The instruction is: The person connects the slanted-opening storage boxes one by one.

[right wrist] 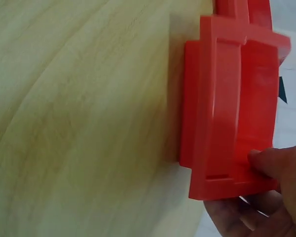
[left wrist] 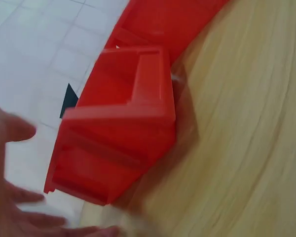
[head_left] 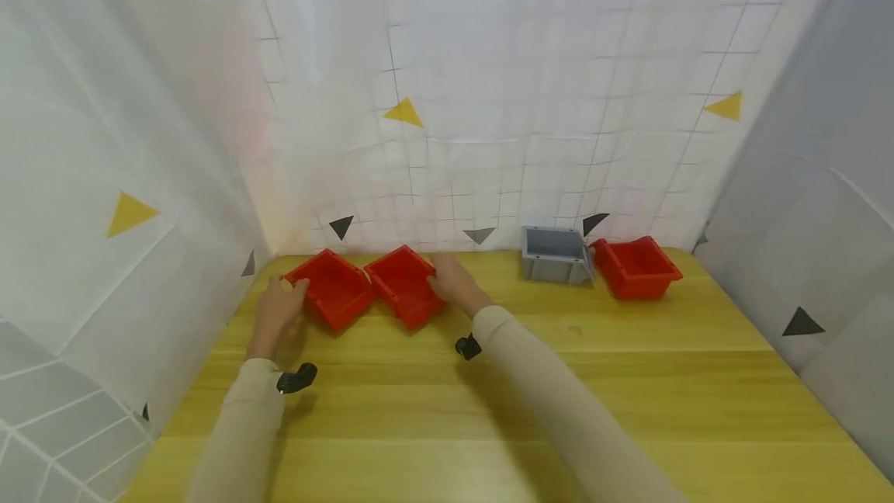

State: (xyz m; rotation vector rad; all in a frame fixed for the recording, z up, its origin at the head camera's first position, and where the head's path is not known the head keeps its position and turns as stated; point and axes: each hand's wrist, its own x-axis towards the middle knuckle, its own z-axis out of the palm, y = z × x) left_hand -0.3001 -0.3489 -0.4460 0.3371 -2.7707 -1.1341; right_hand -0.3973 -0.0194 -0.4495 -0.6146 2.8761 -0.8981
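Note:
Two red plastic bins stand at the back left of the table, corners close together and both turned at an angle. At the outer side of the left red bin (head_left: 337, 295) is my left hand (head_left: 278, 307). In the left wrist view its thumb and fingers (left wrist: 27, 219) are spread apart beside the bin wall, with a gap between. My right hand (head_left: 455, 284) grips the right red bin (head_left: 408, 286) by its right side. The right wrist view shows the thumb (right wrist: 266, 163) inside the wall and the other fingers curled underneath outside.
A grey bin (head_left: 555, 266) stands at the back right, with another red bin (head_left: 639, 274) close beside it. White sheeting (head_left: 489, 99) with grid lines and yellow and black triangles rises behind the wooden table (head_left: 419, 410) and along both sides.

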